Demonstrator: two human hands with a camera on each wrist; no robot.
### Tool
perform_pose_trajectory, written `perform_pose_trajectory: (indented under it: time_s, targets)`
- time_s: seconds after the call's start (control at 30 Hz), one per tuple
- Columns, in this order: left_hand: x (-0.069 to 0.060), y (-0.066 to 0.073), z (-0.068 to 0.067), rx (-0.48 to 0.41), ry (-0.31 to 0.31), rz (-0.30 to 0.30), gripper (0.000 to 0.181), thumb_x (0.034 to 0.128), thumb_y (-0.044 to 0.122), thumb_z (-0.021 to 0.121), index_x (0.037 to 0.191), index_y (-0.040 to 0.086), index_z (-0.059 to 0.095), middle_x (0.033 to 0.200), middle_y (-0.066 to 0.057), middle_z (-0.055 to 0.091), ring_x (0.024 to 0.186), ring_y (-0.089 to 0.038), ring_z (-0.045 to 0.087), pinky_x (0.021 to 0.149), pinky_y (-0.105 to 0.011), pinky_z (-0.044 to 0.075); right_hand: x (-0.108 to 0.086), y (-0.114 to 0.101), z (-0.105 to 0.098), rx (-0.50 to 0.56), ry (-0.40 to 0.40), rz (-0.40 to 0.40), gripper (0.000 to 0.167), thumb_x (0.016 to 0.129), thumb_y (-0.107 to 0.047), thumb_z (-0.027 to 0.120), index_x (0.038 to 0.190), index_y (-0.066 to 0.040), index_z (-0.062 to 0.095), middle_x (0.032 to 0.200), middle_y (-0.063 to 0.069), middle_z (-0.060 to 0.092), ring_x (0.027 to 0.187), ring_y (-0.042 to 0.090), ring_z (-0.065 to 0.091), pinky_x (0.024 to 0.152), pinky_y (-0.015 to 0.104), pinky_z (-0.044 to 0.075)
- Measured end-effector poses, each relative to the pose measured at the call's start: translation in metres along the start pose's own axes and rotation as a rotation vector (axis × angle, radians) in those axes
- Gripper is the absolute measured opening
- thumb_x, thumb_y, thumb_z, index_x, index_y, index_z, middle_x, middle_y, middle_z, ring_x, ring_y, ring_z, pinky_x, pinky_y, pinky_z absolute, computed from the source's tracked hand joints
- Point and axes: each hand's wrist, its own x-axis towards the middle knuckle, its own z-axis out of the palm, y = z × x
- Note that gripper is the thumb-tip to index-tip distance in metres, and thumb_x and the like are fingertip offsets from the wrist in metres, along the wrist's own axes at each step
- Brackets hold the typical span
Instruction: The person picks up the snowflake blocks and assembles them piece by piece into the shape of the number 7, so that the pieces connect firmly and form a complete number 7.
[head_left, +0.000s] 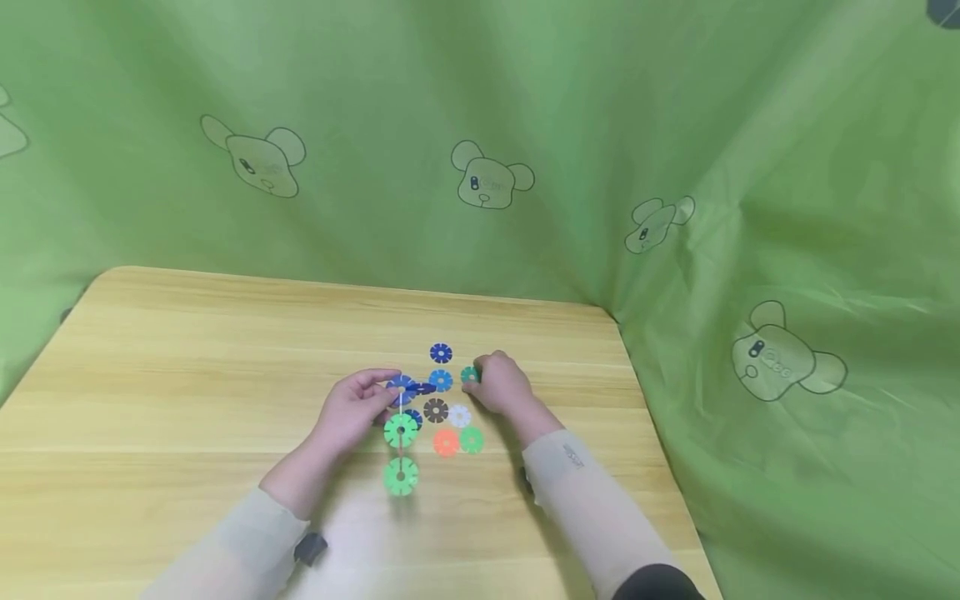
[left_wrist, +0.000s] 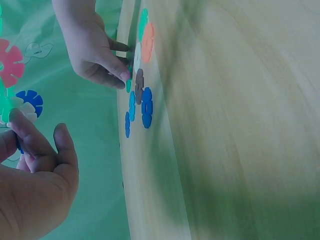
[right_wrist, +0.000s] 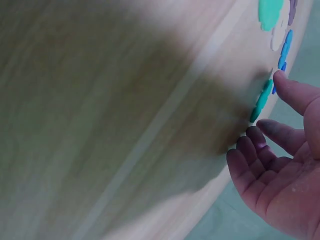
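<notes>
A: Hands?
B: Left hand [head_left: 352, 412] pinches the blue disc [head_left: 407, 381] of a joined assembly [head_left: 392, 432]. Right hand [head_left: 504, 383]: thumb and fingers parted around teal disc [head_left: 467, 372], three o'clock from blue.
A: Step?
B: Fetching teal, I judge; next calls for pinching its rim.

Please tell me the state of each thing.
Left hand: pinches joined discs.
Joined discs: slotted together, raised.
Right hand: at teal disc, grip unclear.
Teal disc: partly hidden.
Orange disc: flat.
White disc: flat.
Brown disc: flat.
Light-blue disc: flat.
Loose green disc: flat.
Loose dark-blue discs: flat.
</notes>
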Motion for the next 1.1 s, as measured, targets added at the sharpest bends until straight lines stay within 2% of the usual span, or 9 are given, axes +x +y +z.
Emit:
perform_pose_trajectory:
  time_s: [0.13,0.27,0.63,0.77,0.9,1.1]
  targets:
    - [0.001,-0.001,0.000,-0.005,-0.001,0.000,0.036,0.1014,0.003,0.067,0.136,-0.004,0.064,0.088,-0.009,0.071,0.075,-0.017,0.066,0.073,-0.028,0.063,0.001,-0.001,0.002,-0.013,0.011,0.016,0.047,0.095,-0.034,0.081,0.128,-0.001,0.072,0.115,0.015,0.064,0.105,0.032,0.065,0.102,0.050,0.055]
    - [0.002,-0.002,0.001,-0.006,0.004,-0.002,0.035,0.1012,0.004,0.067,0.136,-0.004,0.064,0.088,-0.009,0.071,0.075,-0.019,0.067,0.073,-0.028,0.063,0.002,-0.002,0.003,0.019,0.028,0.031,0.044,0.094,-0.030,0.082,0.125,0.000,0.073,0.116,0.015,0.066,0.108,0.033,0.065,0.104,0.050,0.054]
    - [0.002,-0.003,0.002,0.000,0.002,-0.010,0.035,0.1019,0.005,0.067,0.136,-0.004,0.064,0.087,-0.007,0.071,0.074,-0.016,0.066,0.072,-0.025,0.062,0.004,0.000,0.008,0.163,0.058,0.084,0.038,0.090,-0.022,0.086,0.114,-0.002,0.066,0.101,0.009,0.066,0.094,0.028,0.064,0.096,0.047,0.058]
    - [0.002,-0.003,0.001,0.005,0.007,-0.013,0.035,0.1018,0.005,0.067,0.136,-0.003,0.064,0.089,-0.007,0.071,0.073,-0.014,0.066,0.073,-0.026,0.062,0.001,-0.001,0.008,0.235,0.069,0.070,0.037,0.091,-0.016,0.084,0.117,-0.003,0.061,0.098,0.007,0.067,0.091,0.026,0.064,0.091,0.044,0.059]
    - [0.003,-0.003,0.000,0.017,0.010,-0.008,0.035,0.1021,0.006,0.067,0.136,-0.003,0.064,0.089,-0.008,0.071,0.073,-0.014,0.066,0.074,-0.028,0.063,-0.002,-0.003,0.008,0.300,0.096,0.048,0.029,0.095,-0.012,0.080,0.116,-0.004,0.062,0.097,0.006,0.067,0.091,0.024,0.066,0.090,0.042,0.061]
    - [0.005,-0.003,-0.003,0.020,0.014,-0.004,0.035,0.1023,0.007,0.067,0.136,-0.002,0.065,0.090,-0.009,0.071,0.074,-0.014,0.066,0.072,-0.023,0.061,-0.012,-0.008,0.001,0.382,0.163,0.006,0.025,0.096,-0.010,0.077,0.117,-0.005,0.065,0.091,0.004,0.064,0.084,0.021,0.062,0.079,0.037,0.059]
